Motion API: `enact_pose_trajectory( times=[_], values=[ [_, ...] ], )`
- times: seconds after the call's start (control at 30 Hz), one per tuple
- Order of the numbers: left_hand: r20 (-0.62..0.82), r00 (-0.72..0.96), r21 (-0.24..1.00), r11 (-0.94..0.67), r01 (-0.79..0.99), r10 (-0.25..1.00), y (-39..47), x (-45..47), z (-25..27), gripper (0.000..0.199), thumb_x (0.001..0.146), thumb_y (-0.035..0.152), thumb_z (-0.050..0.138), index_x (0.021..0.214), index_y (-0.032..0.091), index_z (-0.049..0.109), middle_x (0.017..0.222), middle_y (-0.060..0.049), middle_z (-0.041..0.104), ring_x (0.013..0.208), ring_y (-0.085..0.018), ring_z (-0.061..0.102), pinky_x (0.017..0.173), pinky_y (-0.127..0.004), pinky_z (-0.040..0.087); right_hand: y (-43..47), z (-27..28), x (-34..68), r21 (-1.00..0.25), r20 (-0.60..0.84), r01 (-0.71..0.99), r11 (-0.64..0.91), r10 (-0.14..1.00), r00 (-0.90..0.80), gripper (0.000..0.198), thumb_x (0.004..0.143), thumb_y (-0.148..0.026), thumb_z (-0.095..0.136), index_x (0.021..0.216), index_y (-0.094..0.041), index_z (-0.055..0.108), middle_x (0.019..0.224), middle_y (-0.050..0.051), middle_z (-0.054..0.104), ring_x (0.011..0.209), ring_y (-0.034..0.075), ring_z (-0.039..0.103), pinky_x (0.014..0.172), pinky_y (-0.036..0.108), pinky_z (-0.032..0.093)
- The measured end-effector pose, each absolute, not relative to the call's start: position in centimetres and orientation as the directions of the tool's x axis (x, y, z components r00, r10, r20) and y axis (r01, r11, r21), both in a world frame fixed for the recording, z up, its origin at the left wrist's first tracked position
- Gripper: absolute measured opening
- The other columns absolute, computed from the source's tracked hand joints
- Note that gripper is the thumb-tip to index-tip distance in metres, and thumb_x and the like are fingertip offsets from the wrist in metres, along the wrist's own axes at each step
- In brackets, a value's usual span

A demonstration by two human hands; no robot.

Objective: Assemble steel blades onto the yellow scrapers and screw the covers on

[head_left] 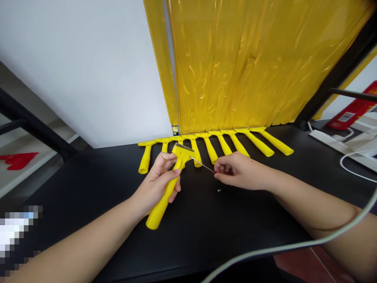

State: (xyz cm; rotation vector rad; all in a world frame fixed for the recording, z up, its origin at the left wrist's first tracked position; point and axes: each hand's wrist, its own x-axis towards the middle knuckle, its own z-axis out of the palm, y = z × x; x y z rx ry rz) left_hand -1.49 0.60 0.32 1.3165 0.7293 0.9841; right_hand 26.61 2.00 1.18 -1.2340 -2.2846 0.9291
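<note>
My left hand (163,179) is wrapped round the handle of a yellow scraper (167,193), tilted with its head up and away from me. A metal strip runs along the top edge of that head. In my right hand (235,171) is a thin screwdriver (203,164); its shaft reaches left and the tip meets the side of the scraper head. Most of the screwdriver's handle is hidden by my fingers, with a bit of red showing. A small screw (218,190) lies on the black tabletop (188,243) below my right hand.
Several more yellow scrapers (260,143) lie in a row along the table's back edge. Behind them hang a white panel (88,70) and a yellow plastic curtain (235,67). A pale cable (282,248) crosses the front right. A red package (352,108) is at right.
</note>
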Motion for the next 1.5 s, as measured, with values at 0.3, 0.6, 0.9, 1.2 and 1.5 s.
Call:
enact_pose_trajectory(
  times=[0.3, 0.6, 0.9, 1.2, 1.5],
  values=[
    [0.082, 0.418, 0.992, -0.034, -0.119, 0.905, 0.5, -1.7, -0.2, 0.025, 0.097, 0.023, 0.062, 0.110, 0.029, 0.042, 0.096, 0.005, 0.051, 0.054, -0.006, 0.063, 0.034, -0.013, 0.044, 1.9, 1.3, 26.6, -0.694, 0.049, 0.583, 0.422, 0.836, -0.547, 0.012, 0.091, -0.028, 0.066, 0.084, -0.019, 0.066, 0.069, -0.001, 0.062, 0.061, 0.013, 0.055, 0.056, 0.026, 0.043],
    [0.123, 0.353, 0.991, -0.132, 0.000, 0.928, 0.1, -1.4, 0.0, 0.027, 0.095, 0.029, 0.064, 0.110, 0.026, 0.041, 0.116, -0.002, 0.050, 0.059, -0.004, 0.060, 0.036, -0.015, 0.049, 2.3, 0.3, 26.0, -0.744, 0.183, 0.549, 0.381, 0.906, -0.381, 0.030, 0.108, -0.039, 0.039, 0.098, -0.021, 0.062, 0.077, 0.000, 0.059, 0.066, 0.016, 0.055, 0.063, 0.030, 0.043],
    [0.198, 0.324, 0.980, -0.199, -0.032, 0.925, 0.1, -1.4, -0.5, 0.028, 0.095, 0.030, 0.064, 0.111, 0.028, 0.040, 0.128, -0.004, 0.045, 0.060, -0.004, 0.060, 0.034, -0.017, 0.050, 2.7, -0.5, 25.9, -0.765, 0.280, 0.506, 0.399, 0.913, -0.297, 0.017, 0.100, -0.039, 0.059, 0.097, -0.022, 0.058, 0.084, 0.002, 0.063, 0.071, 0.017, 0.055, 0.065, 0.031, 0.042],
    [0.205, 0.315, 0.978, -0.206, -0.031, 0.927, -0.1, -1.3, -0.3, 0.026, 0.096, 0.028, 0.064, 0.108, 0.028, 0.040, 0.122, -0.001, 0.049, 0.057, -0.003, 0.059, 0.035, -0.016, 0.050, 2.4, -0.5, 25.9, -0.783, 0.320, 0.408, 0.469, 0.866, -0.384, 0.021, 0.100, -0.043, 0.062, 0.107, -0.024, 0.054, 0.071, -0.005, 0.050, 0.062, 0.015, 0.045, 0.061, 0.029, 0.038],
    [0.226, 0.320, 0.973, -0.226, -0.038, 0.920, -0.1, -1.4, -0.8, 0.028, 0.096, 0.032, 0.065, 0.109, 0.029, 0.040, 0.090, 0.005, 0.053, 0.053, -0.008, 0.060, 0.035, -0.018, 0.050, 2.8, -0.2, 26.2, -0.763, 0.277, 0.496, 0.414, 0.903, -0.328, 0.036, 0.107, -0.050, 0.045, 0.091, -0.022, 0.060, 0.068, -0.002, 0.054, 0.063, 0.016, 0.050, 0.062, 0.030, 0.038]
  ],
)
